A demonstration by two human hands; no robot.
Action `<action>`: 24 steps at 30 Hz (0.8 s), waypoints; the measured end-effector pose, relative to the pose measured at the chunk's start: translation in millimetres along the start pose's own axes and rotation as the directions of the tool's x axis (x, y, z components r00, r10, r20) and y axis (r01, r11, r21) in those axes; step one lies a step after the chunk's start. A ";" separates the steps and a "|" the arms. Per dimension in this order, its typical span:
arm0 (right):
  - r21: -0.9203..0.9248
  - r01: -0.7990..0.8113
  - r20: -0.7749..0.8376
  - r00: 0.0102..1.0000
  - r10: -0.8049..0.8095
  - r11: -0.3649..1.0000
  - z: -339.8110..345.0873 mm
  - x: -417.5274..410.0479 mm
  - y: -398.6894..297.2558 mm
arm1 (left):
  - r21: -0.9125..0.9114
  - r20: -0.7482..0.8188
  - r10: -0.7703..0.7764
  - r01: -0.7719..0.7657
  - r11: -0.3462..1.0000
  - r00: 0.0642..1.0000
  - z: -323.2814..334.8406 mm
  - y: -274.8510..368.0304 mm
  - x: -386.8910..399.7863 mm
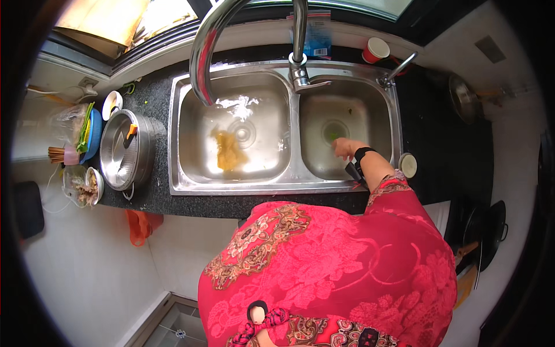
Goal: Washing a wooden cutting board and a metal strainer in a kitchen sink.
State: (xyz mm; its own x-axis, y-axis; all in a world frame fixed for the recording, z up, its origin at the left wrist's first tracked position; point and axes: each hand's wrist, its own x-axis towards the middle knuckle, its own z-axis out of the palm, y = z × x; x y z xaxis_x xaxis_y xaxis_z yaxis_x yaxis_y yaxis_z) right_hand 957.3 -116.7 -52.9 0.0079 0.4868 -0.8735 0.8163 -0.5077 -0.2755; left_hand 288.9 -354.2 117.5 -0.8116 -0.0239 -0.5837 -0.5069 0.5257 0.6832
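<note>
My right hand [345,148] reaches into the right basin [368,112] of a stainless steel double sink. Its fingers point down beside the drain [335,131], where some green scraps [333,135] lie. The hand is blurred, and whether the fingers pinch anything is hidden. A black strap with a dark device [355,171] circles that wrist. In the left basin [269,156], a yellow-brown cloth [228,152] lies under water. My left hand is out of view; only a bit of bare skin shows at the bottom edge, near the patterned red garment.
A curved chrome faucet [204,56] arches over the left basin. On the left counter stand a metal pot [149,152] with an orange-handled peeler [131,131], a blue basket [93,130] of greens and small bowls. A paper cup [376,49] stands behind; a round lid [407,165] lies at right.
</note>
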 end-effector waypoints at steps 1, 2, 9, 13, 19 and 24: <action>-0.011 0.002 0.030 1.000 -0.002 1.000 2.0 7.4 2.8 | -0.001 -0.005 -0.004 0.004 1.000 1.000 -0.4 -2.1 -4.8; -0.021 0.004 0.059 0.998 -0.003 1.000 3.9 14.0 5.1 | -0.001 -0.007 -0.008 0.008 1.000 1.000 -0.1 -3.8 -8.9; 0.000 0.008 0.107 0.994 -0.008 1.000 5.5 45.8 9.6 | 0.019 -0.007 -0.045 0.045 0.999 0.999 4.6 -13.8 -24.9; 0.034 -0.001 0.085 0.996 -0.002 0.999 5.4 45.6 7.7 | 0.028 -0.005 -0.068 0.068 0.997 0.998 0.4 -20.2 -28.1; 0.014 -0.083 0.116 0.990 0.081 0.996 10.0 58.2 8.6 | 0.041 0.022 -0.100 0.099 0.994 0.995 0.4 -27.1 -28.1; 0.023 -0.139 0.196 0.972 0.132 0.990 14.0 76.5 17.2 | 0.064 0.053 -0.125 0.121 0.991 0.991 1.2 -29.7 -23.7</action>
State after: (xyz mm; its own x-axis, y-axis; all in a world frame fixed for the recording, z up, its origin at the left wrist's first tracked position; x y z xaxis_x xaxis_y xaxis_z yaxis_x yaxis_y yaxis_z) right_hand 963.9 -98.1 -130.1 0.0025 0.2665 -0.9638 0.7939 -0.5865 -0.1601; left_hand 323.6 -368.3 110.5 -0.7255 -0.0441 -0.6868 -0.5818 0.5726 0.5777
